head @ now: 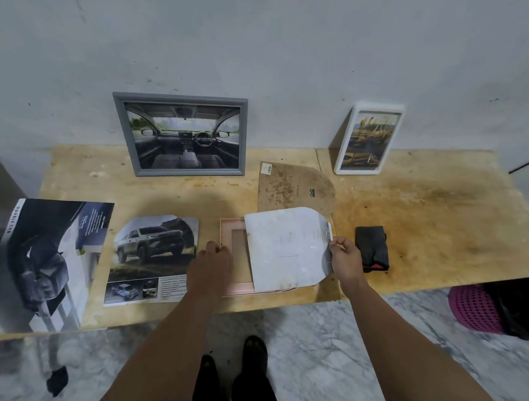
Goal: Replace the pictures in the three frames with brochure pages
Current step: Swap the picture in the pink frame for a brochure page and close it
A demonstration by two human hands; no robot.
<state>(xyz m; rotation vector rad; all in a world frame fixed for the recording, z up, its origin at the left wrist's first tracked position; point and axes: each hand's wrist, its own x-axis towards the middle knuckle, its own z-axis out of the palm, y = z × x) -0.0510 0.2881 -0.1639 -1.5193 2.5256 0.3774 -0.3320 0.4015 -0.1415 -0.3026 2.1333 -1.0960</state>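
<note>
A pink frame [228, 233] lies face down near the table's front edge. My left hand [210, 267] presses on its left side. My right hand [346, 259] pinches the right edge of a white arch-shaped sheet [285, 248], held partly over the frame. The brown arch-shaped backing board [293, 188] lies just behind. A cut truck brochure page [154, 258] rests left of the frame, and the brochure [49, 260] lies at the far left. A grey frame [183, 132] with a car-interior picture and a white frame [367, 141] with a yellow-car picture lean against the wall.
A folded black cloth [372, 248] sits right of my right hand on the wooden table [441, 215]. A purple basket [474, 310] and a dark bag stand on the marble floor under the table's right end. My feet are below the front edge.
</note>
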